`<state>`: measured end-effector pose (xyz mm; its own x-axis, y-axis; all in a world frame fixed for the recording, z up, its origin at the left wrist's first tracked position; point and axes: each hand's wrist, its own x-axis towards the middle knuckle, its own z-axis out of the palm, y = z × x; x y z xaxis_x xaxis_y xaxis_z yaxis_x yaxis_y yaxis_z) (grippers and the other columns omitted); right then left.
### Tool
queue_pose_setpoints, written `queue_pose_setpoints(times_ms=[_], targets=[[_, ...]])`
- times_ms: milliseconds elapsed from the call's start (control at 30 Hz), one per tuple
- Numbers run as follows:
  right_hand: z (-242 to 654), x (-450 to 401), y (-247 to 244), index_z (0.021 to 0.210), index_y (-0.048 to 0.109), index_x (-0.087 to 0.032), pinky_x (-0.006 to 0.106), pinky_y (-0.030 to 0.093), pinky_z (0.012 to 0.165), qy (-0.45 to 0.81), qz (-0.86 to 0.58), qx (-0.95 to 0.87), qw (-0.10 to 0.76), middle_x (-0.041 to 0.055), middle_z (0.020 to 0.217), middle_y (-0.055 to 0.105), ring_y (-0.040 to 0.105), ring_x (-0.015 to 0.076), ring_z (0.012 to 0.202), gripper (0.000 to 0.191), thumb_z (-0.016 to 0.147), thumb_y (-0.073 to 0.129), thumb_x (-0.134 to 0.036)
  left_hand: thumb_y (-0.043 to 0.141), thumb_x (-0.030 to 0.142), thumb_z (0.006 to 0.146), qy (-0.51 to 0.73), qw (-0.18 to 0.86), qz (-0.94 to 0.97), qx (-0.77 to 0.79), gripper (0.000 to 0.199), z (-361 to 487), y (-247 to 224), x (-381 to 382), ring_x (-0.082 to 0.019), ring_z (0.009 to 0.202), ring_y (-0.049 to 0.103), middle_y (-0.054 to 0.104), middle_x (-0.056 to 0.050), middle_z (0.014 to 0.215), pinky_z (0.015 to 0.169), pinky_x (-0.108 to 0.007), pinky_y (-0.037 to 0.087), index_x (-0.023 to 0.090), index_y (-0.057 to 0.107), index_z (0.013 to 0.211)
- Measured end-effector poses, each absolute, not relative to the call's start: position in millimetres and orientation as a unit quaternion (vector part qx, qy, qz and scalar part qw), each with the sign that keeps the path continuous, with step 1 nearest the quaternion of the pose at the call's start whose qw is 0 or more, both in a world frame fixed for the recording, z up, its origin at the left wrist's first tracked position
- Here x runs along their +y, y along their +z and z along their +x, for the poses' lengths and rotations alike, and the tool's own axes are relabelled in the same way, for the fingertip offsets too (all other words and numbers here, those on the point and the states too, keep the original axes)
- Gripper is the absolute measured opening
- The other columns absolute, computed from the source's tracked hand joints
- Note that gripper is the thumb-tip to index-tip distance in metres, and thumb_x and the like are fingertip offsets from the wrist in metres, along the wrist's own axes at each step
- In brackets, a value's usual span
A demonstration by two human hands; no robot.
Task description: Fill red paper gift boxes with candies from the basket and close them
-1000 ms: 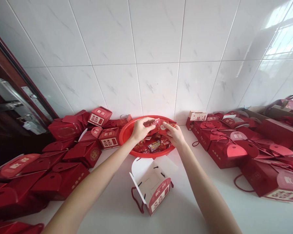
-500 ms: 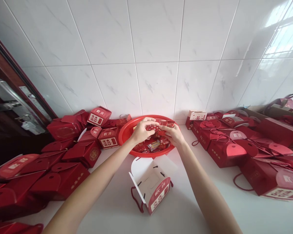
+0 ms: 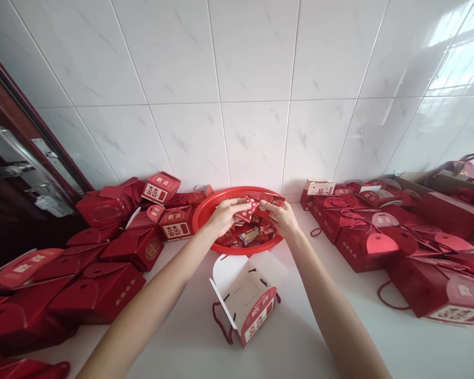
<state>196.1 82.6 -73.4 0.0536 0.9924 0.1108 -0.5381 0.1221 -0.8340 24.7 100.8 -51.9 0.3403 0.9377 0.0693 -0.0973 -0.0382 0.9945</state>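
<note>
Over the basket (image 3: 202, 217), hands (image 3: 223, 217) (image 3: 283, 218) close together

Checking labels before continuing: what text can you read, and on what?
"歡喜": several red boxes on both sides, and the open box.
"囍": white labels on some boxes.
Too small or blurred: gold lettering on closed boxes, print on packets in and above the basket.

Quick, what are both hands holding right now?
Left hand: closed, holding a white-spotted red packet.
Right hand: closed, holding another red packet.
</note>
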Motion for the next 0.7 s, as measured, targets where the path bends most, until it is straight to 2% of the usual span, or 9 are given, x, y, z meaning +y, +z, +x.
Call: queue_pose_setpoints(times_ms=[133,300,433,567,700], targets=[[195,81,-72,0.073,0.071,-0.018,0.028,0.056,0.058,0.579,-0.315,-0.356,0.662,0.0030,0.070,0.075,0.071,0.0183,0.063,0.036,0.050,0.095,-0.032,0.087,0.027,0.061,0.444,0.618,0.538,0.361,0.027,34,-53,99,-0.016,0.075,0.067,0.074,-0.006,0.086,0.069,-0.030,0.057,0.015,0.074,0.081],[195,80,-72,0.072,0.072,-0.018,0.024,0.053,0.056,0.575,-0.319,-0.362,0.660,0.0016,0.071,0.074,0.068,0.0151,0.063,0.035,0.052,0.094,-0.037,0.088,0.023,0.061,0.443,0.640,0.513,0.362,0.026,41,-57,99,-0.016,0.079,0.068,0.073,-0.004,0.083,0.073,-0.030,0.057,0.015,0.071,0.078],[195,81,-73,0.073,0.071,-0.019,0.023,0.053,0.059,0.578,-0.328,-0.365,0.652,0.0003,0.073,0.074,0.067,0.0140,0.066,0.034,0.056,0.092,-0.039,0.088,0.020,0.060,0.455,0.632,0.502,0.375,0.025,38,-57,100,-0.013,0.071,0.065,0.071,-0.002,0.078,0.063,-0.024,0.052,0.016,0.069,0.075],[195,83,-73,0.070,0.069,-0.019,0.023,0.054,0.058,0.583,-0.340,-0.361,0.644,-0.0014,0.069,0.072,0.067,0.0139,0.064,0.029,0.054,0.091,-0.031,0.089,0.022,0.057,0.464,0.624,0.500,0.382,0.027,34,-54,98,-0.011,0.062,0.061,0.069,-0.001,0.074,0.055,-0.023,0.048,0.015,0.071,0.076],[197,81,-72,0.070,0.070,-0.019,0.026,0.059,0.067,0.592,-0.333,-0.371,0.633,0.0000,0.074,0.075,0.070,0.0156,0.070,0.027,0.053,0.090,-0.024,0.089,0.021,0.055,0.471,0.619,0.495,0.387,0.028,30,-51,93,-0.013,0.066,0.064,0.070,-0.001,0.073,0.059,-0.026,0.051,0.016,0.071,0.076]])
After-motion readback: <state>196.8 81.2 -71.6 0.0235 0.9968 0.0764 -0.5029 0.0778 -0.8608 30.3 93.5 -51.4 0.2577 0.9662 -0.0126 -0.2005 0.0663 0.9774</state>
